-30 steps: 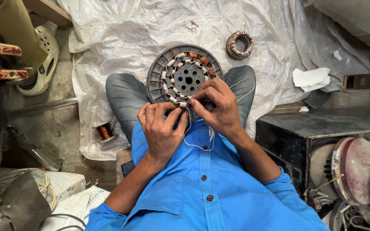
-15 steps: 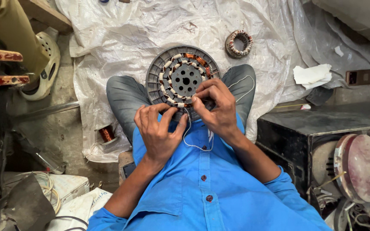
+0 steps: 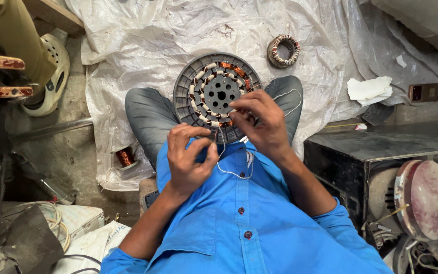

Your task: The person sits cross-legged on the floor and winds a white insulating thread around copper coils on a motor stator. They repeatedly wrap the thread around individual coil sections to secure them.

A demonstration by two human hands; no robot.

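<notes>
Stator just beyond fingers

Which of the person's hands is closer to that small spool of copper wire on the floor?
Left. The left hand is just right of the copper wire spool, pinching a thin white thread. The right hand is farther off, at the round motor stator.

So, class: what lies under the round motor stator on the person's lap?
The stator rests on grey-trousered knees, above a crumpled plastic sheet. The ground directly beneath is hidden.
</notes>
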